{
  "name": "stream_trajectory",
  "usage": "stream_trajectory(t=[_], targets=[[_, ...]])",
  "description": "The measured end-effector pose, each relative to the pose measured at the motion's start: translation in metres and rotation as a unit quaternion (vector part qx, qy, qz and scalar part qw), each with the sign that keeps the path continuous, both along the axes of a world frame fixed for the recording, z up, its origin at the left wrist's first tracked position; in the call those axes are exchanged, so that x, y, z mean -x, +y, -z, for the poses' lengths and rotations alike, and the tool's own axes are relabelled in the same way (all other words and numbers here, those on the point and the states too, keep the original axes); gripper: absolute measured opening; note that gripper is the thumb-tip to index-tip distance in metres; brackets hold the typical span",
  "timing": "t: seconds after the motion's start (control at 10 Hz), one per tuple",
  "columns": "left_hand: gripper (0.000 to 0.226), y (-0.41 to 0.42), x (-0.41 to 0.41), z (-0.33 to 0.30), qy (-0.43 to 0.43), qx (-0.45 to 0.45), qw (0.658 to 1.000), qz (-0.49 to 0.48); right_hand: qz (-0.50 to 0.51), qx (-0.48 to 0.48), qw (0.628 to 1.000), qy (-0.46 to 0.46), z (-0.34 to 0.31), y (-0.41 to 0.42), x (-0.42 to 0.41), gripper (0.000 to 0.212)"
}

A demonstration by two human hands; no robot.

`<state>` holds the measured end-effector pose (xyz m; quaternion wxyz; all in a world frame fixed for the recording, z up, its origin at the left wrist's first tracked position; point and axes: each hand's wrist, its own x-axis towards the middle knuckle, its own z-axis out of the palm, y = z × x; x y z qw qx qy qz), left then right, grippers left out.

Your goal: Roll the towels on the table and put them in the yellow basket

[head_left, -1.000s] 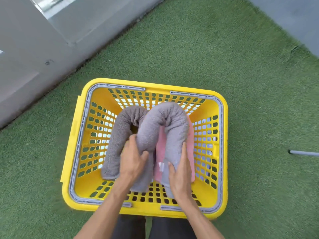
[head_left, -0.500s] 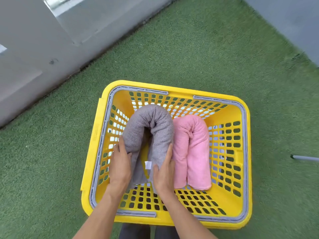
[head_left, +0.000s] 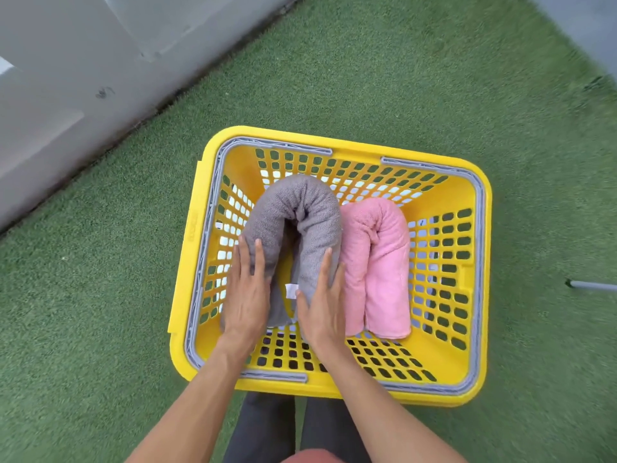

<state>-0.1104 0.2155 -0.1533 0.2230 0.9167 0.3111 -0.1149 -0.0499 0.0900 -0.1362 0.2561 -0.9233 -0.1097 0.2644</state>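
The yellow basket [head_left: 444, 394] stands on green turf in front of me. Inside it, a rolled grey towel [head_left: 300, 208] is bent into an upside-down U on the left. A rolled pink towel [head_left: 384, 262] is bent the same way right beside it. My left hand [head_left: 247, 292] lies flat with straight fingers against the grey towel's left leg. My right hand [head_left: 322, 302] presses flat on its right leg, between the grey and pink towels. A white label [head_left: 291, 291] shows between my hands.
Green artificial turf [head_left: 400, 78] surrounds the basket. A grey wall base [head_left: 66, 95] runs along the upper left. A thin grey rod [head_left: 594, 285] lies on the turf at the right edge. My dark-trousered legs [head_left: 260, 426] are just below the basket.
The grey towel has come down off the pink one and sits beside it on the left. My fingers have gone from gripping it to lying flat against its two legs.
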Motion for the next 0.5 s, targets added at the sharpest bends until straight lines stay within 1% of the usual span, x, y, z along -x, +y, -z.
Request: stream_trajectory(t=[0.2,0.3,0.4,0.5], targets=[[0.073,-0.004,0.002,-0.005,0.007,-0.015,1.000,0.020,-0.067,0.020,0.997,0.014,0.000,-0.009,0.000,0.100],[0.067,-0.008,0.000,-0.022,-0.024,-0.022,0.999,0.025,-0.076,0.005,0.997,0.018,-0.017,-0.018,-0.006,0.094],[0.068,-0.023,0.001,-0.049,-0.043,-0.013,0.998,0.034,-0.074,-0.014,0.997,0.017,-0.041,-0.041,-0.017,0.085],[0.070,-0.047,0.018,-0.060,-0.058,-0.026,0.995,0.071,-0.103,-0.010,0.995,0.000,-0.058,-0.078,-0.016,0.084]])
